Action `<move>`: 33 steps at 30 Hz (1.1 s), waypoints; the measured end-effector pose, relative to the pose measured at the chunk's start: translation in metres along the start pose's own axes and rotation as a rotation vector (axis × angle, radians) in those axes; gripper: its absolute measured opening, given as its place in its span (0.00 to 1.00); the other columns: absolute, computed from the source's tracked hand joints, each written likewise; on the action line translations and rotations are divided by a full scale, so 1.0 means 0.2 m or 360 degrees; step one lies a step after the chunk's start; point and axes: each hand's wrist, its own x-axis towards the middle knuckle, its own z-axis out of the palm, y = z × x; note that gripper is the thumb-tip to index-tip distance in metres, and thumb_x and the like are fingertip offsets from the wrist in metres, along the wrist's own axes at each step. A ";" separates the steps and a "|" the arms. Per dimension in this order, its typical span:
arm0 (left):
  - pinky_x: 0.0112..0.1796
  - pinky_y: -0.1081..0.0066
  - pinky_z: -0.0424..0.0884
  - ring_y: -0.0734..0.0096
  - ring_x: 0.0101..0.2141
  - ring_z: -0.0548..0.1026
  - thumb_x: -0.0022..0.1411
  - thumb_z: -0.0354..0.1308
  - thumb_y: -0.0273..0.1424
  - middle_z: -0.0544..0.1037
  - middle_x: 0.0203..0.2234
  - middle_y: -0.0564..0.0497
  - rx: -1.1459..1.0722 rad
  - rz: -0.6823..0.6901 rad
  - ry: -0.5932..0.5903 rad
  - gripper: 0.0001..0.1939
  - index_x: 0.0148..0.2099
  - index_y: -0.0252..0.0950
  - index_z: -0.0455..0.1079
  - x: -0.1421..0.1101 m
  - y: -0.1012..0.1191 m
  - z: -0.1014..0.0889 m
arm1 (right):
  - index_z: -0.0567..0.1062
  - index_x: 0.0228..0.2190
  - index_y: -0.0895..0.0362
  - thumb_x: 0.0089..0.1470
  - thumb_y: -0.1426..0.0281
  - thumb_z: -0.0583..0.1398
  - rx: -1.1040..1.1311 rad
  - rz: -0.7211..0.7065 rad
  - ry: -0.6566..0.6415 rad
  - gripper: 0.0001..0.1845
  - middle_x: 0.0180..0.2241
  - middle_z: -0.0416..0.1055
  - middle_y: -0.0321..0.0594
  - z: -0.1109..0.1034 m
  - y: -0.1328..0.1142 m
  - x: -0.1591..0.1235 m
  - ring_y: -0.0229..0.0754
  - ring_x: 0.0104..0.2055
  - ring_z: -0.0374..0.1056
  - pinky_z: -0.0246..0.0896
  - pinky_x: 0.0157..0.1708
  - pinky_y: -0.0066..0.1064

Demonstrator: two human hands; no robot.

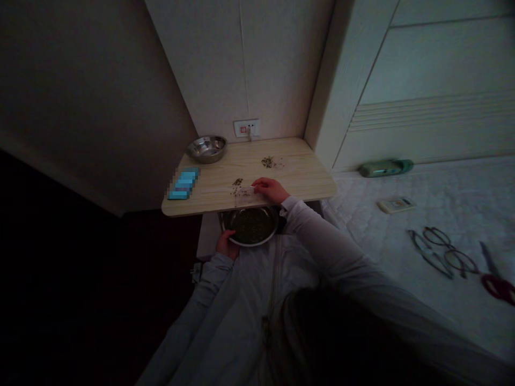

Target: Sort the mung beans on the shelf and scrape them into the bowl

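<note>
My left hand (227, 244) grips the rim of a metal bowl (263, 241), held against my body just below the table's front edge. Dark green, grain-like bits (253, 224) fill the bowl's bottom; their kind is too dim to tell. Over the front of the wooden table (209, 187), my right hand (270, 190) is closed, fingers pinching a thin clear plastic piece (243, 197) that lies against the tabletop. A small heap of the same dark bits (237, 183) is just beyond the plastic. Farther back is another heap (267, 161), with a few bits scattered beside it.
A second metal bowl (207, 149) stands at the table's back left, with a phone (184, 184) in front of it. A wall socket (247, 128) holds a plug. On the bed at right lie a green bottle (385, 168), a remote control (396, 205), glasses (444, 251) and red-handled scissors (498, 287).
</note>
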 end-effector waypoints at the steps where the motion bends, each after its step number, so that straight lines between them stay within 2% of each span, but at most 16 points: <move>1: 0.44 0.65 0.64 0.63 0.40 0.72 0.41 0.49 0.20 0.77 0.21 0.50 0.0006 0.0004 0.0008 0.13 0.29 0.35 0.70 0.00 0.00 0.00 | 0.72 0.28 0.59 0.40 0.74 0.56 0.0017 0.0001 -0.0005 0.08 0.21 0.69 0.31 0.00 0.00 0.00 0.31 0.25 0.62 0.56 0.31 0.25; 9: 0.44 0.65 0.64 0.64 0.38 0.72 0.41 0.49 0.20 0.76 0.22 0.51 0.0001 0.0006 0.0011 0.11 0.27 0.36 0.70 0.01 0.01 -0.01 | 0.71 0.27 0.58 0.39 0.73 0.56 0.0048 -0.0007 0.0017 0.08 0.21 0.69 0.30 0.00 0.01 0.01 0.31 0.26 0.63 0.56 0.32 0.26; 14: 0.45 0.64 0.64 0.64 0.39 0.72 0.41 0.49 0.20 0.77 0.23 0.51 -0.0026 -0.0014 -0.0022 0.12 0.28 0.36 0.70 0.01 0.01 -0.01 | 0.69 0.30 0.58 0.42 0.72 0.54 0.0043 -0.0108 0.0220 0.09 0.22 0.68 0.32 -0.01 0.04 0.02 0.32 0.27 0.64 0.57 0.35 0.27; 17: 0.45 0.65 0.64 0.64 0.39 0.72 0.41 0.49 0.20 0.77 0.23 0.50 -0.0022 -0.0007 -0.0003 0.12 0.28 0.36 0.70 0.01 0.01 -0.01 | 0.69 0.31 0.58 0.43 0.72 0.54 -0.0028 -0.0121 0.0274 0.09 0.23 0.69 0.33 -0.01 0.05 0.03 0.32 0.27 0.63 0.58 0.34 0.28; 26: 0.45 0.64 0.64 0.62 0.41 0.71 0.41 0.49 0.20 0.77 0.22 0.50 0.0025 -0.0013 0.0026 0.12 0.28 0.36 0.70 0.00 0.02 0.00 | 0.69 0.32 0.57 0.42 0.73 0.54 -0.0125 -0.0084 0.0221 0.10 0.25 0.70 0.33 0.00 0.06 0.03 0.32 0.26 0.63 0.59 0.32 0.29; 33: 0.45 0.64 0.64 0.63 0.41 0.71 0.43 0.47 0.20 0.77 0.21 0.50 -0.0022 -0.0026 0.0072 0.13 0.29 0.35 0.70 -0.01 0.02 0.01 | 0.69 0.30 0.58 0.42 0.73 0.54 -0.0038 -0.0073 0.0175 0.09 0.24 0.70 0.33 -0.01 0.06 0.03 0.32 0.26 0.64 0.59 0.34 0.29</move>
